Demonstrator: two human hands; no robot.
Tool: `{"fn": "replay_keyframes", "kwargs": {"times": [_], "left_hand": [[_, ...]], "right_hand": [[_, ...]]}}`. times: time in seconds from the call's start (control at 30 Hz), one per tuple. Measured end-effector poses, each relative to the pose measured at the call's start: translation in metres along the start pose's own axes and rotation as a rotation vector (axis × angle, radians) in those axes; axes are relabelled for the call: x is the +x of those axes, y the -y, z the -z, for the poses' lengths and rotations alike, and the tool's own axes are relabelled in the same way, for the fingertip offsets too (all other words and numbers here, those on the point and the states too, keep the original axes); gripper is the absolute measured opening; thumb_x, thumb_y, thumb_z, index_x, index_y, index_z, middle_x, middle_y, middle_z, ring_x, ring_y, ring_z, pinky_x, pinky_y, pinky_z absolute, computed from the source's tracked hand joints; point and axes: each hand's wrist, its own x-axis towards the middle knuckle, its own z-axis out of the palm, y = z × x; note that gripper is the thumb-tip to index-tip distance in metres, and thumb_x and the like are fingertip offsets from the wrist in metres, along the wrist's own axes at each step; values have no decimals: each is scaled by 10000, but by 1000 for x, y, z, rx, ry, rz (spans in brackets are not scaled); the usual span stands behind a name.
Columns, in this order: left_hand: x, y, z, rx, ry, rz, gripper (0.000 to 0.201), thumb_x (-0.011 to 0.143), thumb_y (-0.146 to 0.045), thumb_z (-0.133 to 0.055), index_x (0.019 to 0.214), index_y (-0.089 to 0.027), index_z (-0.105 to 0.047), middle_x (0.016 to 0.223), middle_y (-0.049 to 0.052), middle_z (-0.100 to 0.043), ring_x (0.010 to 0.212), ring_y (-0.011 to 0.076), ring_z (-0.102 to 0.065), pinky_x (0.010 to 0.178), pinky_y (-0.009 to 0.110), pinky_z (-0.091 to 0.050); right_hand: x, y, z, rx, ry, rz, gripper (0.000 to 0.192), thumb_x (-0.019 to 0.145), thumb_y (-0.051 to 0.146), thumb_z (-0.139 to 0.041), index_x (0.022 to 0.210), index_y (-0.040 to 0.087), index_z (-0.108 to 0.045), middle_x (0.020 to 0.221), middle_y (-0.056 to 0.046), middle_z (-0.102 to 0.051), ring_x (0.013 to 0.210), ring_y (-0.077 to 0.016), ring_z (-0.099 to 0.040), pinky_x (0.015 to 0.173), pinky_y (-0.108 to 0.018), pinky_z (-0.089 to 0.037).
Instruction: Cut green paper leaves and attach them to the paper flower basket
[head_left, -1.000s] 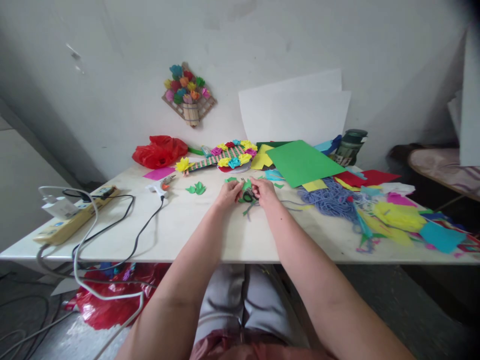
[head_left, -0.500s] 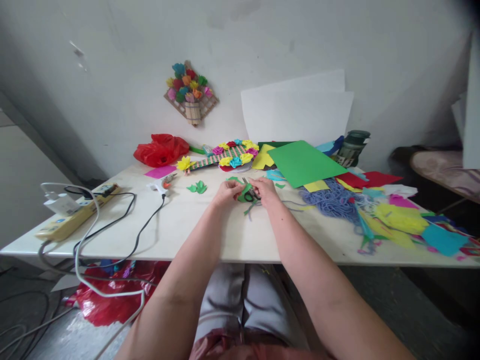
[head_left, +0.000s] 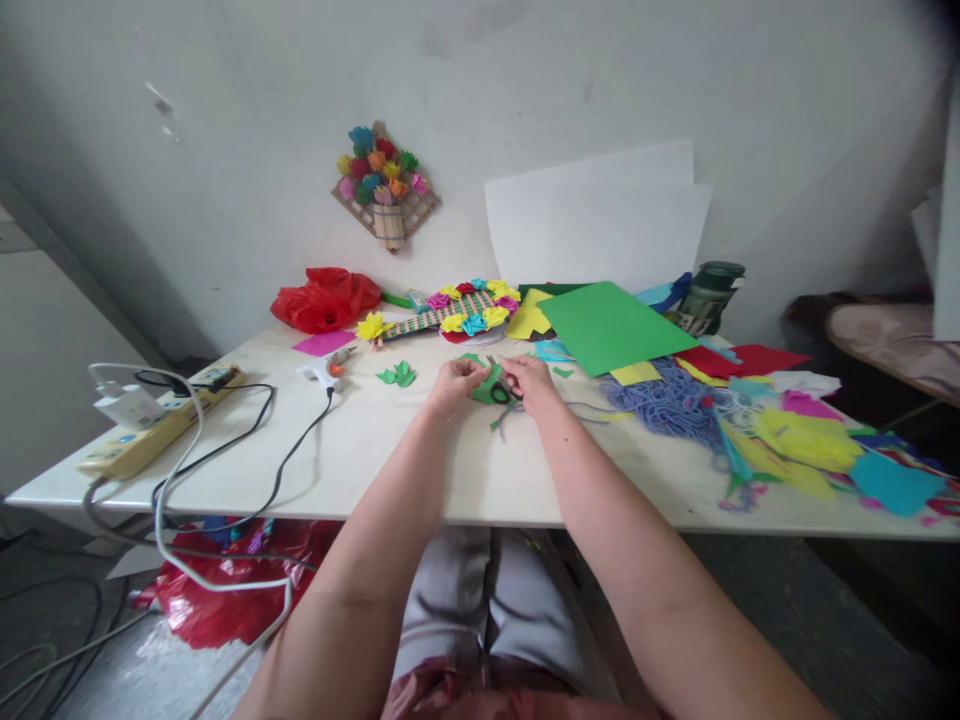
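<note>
Barely shifting since before, the left hand [head_left: 454,383] is pinching the green paper piece [head_left: 484,386] taut while the right hand [head_left: 529,381], fingers closed on the scissors [head_left: 501,388], is snipping best in small bites near the grip.

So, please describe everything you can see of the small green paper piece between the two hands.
The green paper piece is small, flat-looking craft paper of a medium green, with an uneven cut outline. It is held just above the white table, between the left hand and the right hand. Black-handled scissors in the right hand meet its right edge. Thin green strips hang below it. Finer detail is too small to tell.
</note>
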Motion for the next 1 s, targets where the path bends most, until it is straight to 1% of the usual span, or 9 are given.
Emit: {"fn": "replay_keyframes", "kwargs": {"times": [0.17,0.23,0.37,0.43,0.57,0.73,0.83,0.9,1.0], "left_hand": [[1,2,-1,47,43,10,312,625,-425,-705,647,-135,-592,514,-21,-489,454,65,-381,448,209,-288],[5,5,0,116,-23,17,272,647,-403,-686,643,-148,-592,530,-15,-497,489,83,-407,475,215,-305],[8,5,12,441,-486,5,155,653,-292,-679,595,-185,-584,741,53,-603,800,196,-518,615,264,-374],[6,1,20,549,-704,2,152,690,-257,-641,577,-193,-562,869,85,-623,995,251,-474,712,303,-390],[-2,-8,37,657,-900,115,149,740,-263,-602,623,-175,-570,1042,111,-607,1141,306,-371,875,435,-326],[-6,-7,49,622,-1098,296,109,710,-290,-641,718,-195,-588,1070,164,-586,1185,366,-364,835,484,-338],[-3,-6,46,645,-1082,271,193,725,-278,-628,903,-211,-592,1154,163,-562,1213,355,-368,872,474,-342],[0,-5,41,664,-969,218,220,765,-265,-581,975,-201,-585,1136,144,-577,1171,320,-428,881,446,-355],[6,-2,28,650,-762,226,177,783,-242,-550,944,-202,-613,889,77,-647,937,247,-572,782,372,-415]], "right_hand": [[-1,1,0,19,-15,16,283,603,314,-724,536,163,-495,426,53,-473,353,-36,-337,321,-178,-171],[0,1,1,42,-7,16,265,634,350,-697,573,158,-525,459,42,-504,356,-37,-352,325,-177,-168],[4,-2,4,23,-51,4,229,680,367,-648,643,149,-587,490,30,-533,358,-43,-365,338,-182,-179],[8,-5,6,-27,-91,29,205,689,340,-632,626,150,-590,473,32,-524,360,-51,-362,351,-191,-208],[17,-14,10,-243,-159,157,200,681,320,-616,551,175,-572,448,40,-512,395,-79,-391,405,-209,-281],[22,-21,11,-560,-167,273,195,683,245,-594,497,193,-559,474,32,-536,489,-114,-460,501,-222,-334],[18,-18,9,-672,-163,317,172,670,207,-615,504,196,-570,512,22,-554,549,-132,-491,555,-232,-357],[15,-16,8,-761,-173,333,140,672,187,-620,534,197,-596,557,9,-582,597,-147,-519,590,-242,-373],[11,-14,6,-929,-161,324,92,705,170,-591,667,201,-668,686,-11,-655,692,-168,-573,649,-256,-406]]}}
